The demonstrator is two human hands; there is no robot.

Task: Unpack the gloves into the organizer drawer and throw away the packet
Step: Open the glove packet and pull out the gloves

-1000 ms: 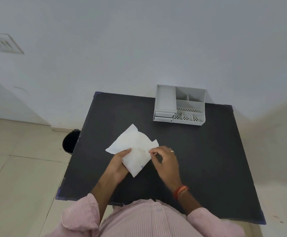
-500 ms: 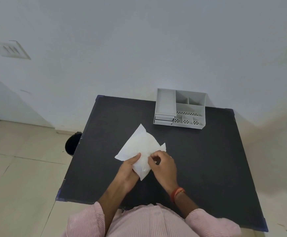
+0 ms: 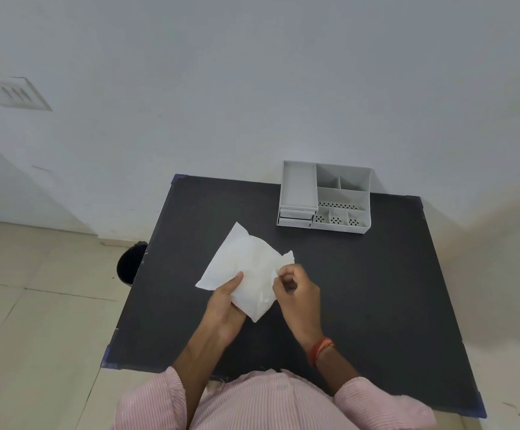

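head view: both hands (image 3: 226,305) (image 3: 297,294) pinched on white packet (image 3: 246,268) above black table (image 3: 376,305), tiled floor (image 3: 35,321) left

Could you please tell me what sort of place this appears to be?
Probably a sparse indoor room used as a workstation: a matte black square table against a plain white wall, a grey plastic desk organizer, beige floor tiles.

Over a black square table (image 3: 376,290), the left hand (image 3: 226,305) grips the lower edge of a flat white paper packet (image 3: 246,268) while the right hand (image 3: 296,293) pinches its right edge, possibly at a torn flap. A grey plastic compartmented organizer (image 3: 327,197) sits at the far edge, well apart, and a round black bin (image 3: 131,262) stands on the floor just left of the table.
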